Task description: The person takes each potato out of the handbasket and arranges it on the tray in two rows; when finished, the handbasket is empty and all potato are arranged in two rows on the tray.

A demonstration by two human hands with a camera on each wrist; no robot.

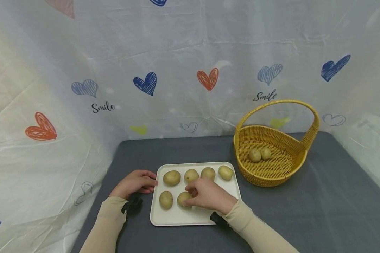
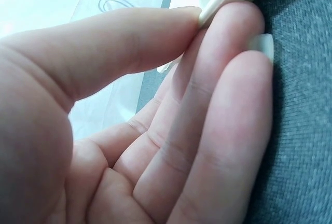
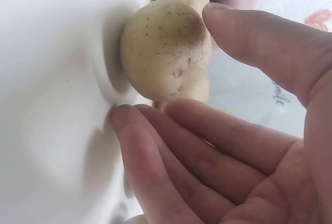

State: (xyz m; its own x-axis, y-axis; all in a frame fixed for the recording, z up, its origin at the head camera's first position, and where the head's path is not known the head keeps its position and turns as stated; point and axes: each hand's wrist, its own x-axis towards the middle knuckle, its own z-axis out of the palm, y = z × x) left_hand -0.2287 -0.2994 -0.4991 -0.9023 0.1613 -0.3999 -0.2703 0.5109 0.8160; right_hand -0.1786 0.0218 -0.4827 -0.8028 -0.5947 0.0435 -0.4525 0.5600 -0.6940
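Heart-print curtain point(image 1: 177, 42) backs a dark grey cloth-covered table point(image 1: 326, 211). At the white tray's point(image 1: 177, 220) 9 o'clock, the left hand point(image 1: 137, 184) pinches its rim. Six potatoes point(image 1: 171, 178) on it: four along the back, two in front. The second front potato point(image 1: 182, 199) sits toward 8 o'clock from tray centre, right hand point(image 1: 210, 195) around it; can't tell if that's a firm hold. I'd guess it's being set down or picked up, so next calls for a clean release or firmer pinch. Wicker basket point(image 1: 266, 181) at 2 o'clock holds two more. Right-wrist cam shows the thumb touching that potato's side, half hidden from the head cam; left-wrist cam shows the rim pinch up close.
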